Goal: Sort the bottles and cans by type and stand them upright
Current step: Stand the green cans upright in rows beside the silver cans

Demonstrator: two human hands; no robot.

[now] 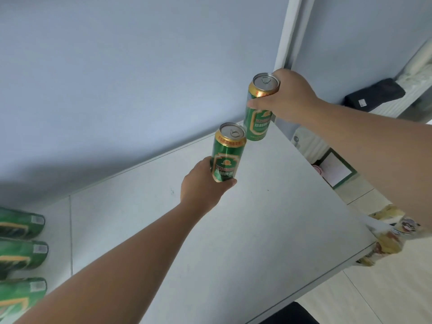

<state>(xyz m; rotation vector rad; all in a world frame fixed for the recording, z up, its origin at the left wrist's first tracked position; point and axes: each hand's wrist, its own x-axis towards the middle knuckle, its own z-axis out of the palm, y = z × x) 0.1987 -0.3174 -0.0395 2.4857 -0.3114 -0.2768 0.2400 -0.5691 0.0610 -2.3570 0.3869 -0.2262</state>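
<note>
The near can (226,160), a green and gold aluminium cylinder with a silver pull-tab lid, is in my left grip (203,185). The fingers wrap around its lowest part. It is lid up and leans a little, over the far half of the desk. The far can (257,118), of the same kind, is grasped by the right grip (289,97) around its upper part, just under the rim. It is also lid up, at the far right corner of the desk and close to the wall. The two cans are just beside each other. I cannot tell if either one touches the surface.

I think the near can is the bigger risk. It is held so low that its top can swing out of the fingers, and if I set it down tilted it can fall and roll. The far can is near two edges, so a careless release may send it to the floor. The cans can also knock together when I stand them side by side.

The white, smooth desk (233,230) looks hard and flat, good for standing cans. At its left edge three green glass bottles (21,253) with gold labels are cut by the frame. They seem to lie on their sides, but I am not sure.

Behind is a plain blue-grey wall (117,78) and a white vertical frame (289,31). A yellow patterned cloth (388,232) hangs at the right edge of the desk. Past that edge I see a pale floor (385,288) and, farther away, a black flat object (374,94) on a white ledge.
</note>
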